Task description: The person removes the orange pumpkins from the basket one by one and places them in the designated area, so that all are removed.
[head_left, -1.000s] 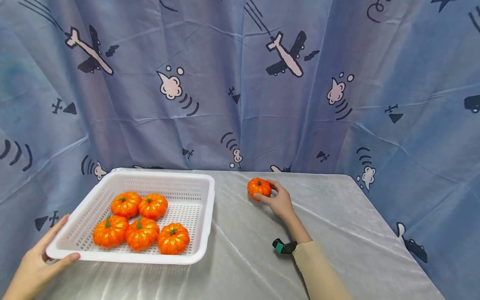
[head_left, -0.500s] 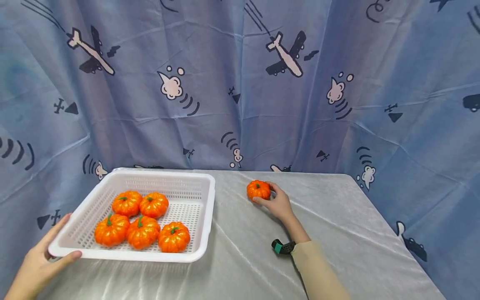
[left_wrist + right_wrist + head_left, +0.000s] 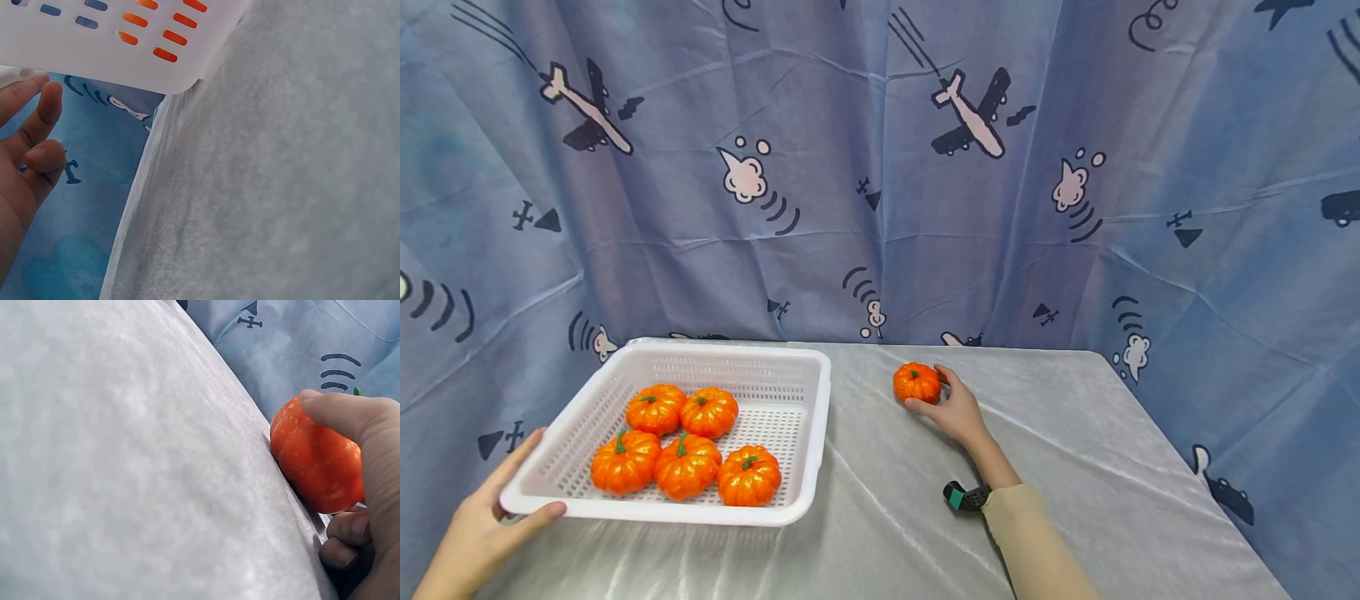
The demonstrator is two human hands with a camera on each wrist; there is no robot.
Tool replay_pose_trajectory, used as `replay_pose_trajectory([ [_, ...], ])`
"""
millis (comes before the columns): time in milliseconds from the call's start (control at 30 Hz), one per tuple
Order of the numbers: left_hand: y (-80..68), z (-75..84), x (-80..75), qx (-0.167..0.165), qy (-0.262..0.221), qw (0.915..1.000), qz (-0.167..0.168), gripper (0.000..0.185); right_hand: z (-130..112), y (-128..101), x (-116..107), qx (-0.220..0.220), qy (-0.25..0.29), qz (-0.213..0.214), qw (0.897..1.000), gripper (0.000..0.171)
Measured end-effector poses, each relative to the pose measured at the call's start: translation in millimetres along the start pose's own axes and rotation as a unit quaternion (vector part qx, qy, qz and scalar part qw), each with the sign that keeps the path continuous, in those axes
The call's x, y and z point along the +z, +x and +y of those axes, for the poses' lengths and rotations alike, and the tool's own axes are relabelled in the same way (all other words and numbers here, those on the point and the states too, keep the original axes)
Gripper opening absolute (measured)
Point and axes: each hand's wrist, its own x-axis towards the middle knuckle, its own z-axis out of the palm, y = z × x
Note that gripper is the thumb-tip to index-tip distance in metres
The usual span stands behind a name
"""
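In the head view, a white plastic basket (image 3: 808,433) with slotted walls stands on the left of the table. Several small orange pumpkins with green stems lie in it, one pumpkin (image 3: 749,477) at its front right. My left hand (image 3: 478,521) holds the basket's front left corner, thumb along the front rim and fingers along the left side. Right of the basket, my right hand (image 3: 955,408) has its thumb and fingers curved round another pumpkin (image 3: 916,382), which sits on the table. The right wrist view shows the thumb (image 3: 337,412) lying against that pumpkin's skin, other fingers curled low beside it.
A pale grey cloth covers the table (image 3: 1112,467). Behind and at both sides hangs a blue curtain (image 3: 820,167) printed with planes. A black and green strap (image 3: 966,497) shows at my right wrist, by the beige sleeve (image 3: 1037,542).
The right hand and its pumpkin have come down slightly, and the thumb has slid from the pumpkin's front to its lower edge. The left hand keeps its place on the basket.
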Motion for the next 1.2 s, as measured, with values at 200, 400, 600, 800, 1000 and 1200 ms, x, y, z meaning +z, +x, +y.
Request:
replay_pose_trajectory([
  [200, 0.3, -0.3, 0.5, 0.001, -0.001, 1.0000, 0.000, 0.105, -0.4, 1.4, -0.8, 0.000, 0.002, 0.003, 1.000, 0.098],
  [400, -0.1, -2.1, 1.2, 0.008, -0.008, 0.9999, 0.000, 0.105, -3.5, 1.9, -3.2, 0.008, 0.015, 0.010, 1.000, 0.097],
  [600, 0.5, -2.7, 0.4, 0.005, -0.002, 1.0000, -0.001, 0.105, -12.6, 2.6, -6.4, -0.009, 0.017, 0.019, 1.000, 0.094],
  [800, 0.9, -1.6, -0.5, 0.005, -0.002, 1.0000, 0.000, 0.105, -30.2, 1.0, -13.0, -0.024, 0.031, 0.024, 0.999, 0.091],
  [1000, 1.3, -3.1, -0.2, 0.005, 0.001, 1.0000, -0.001, 0.105, -55.6, -3.5, -13.6, -0.050, 0.049, 0.020, 0.997, 0.089],
  [1200, 1.9, -4.0, -0.8, 0.007, 0.000, 1.0000, -0.001, 0.105, -81.8, -10.5, 3.0, -0.089, 0.037, 0.008, 0.995, 0.087],
])
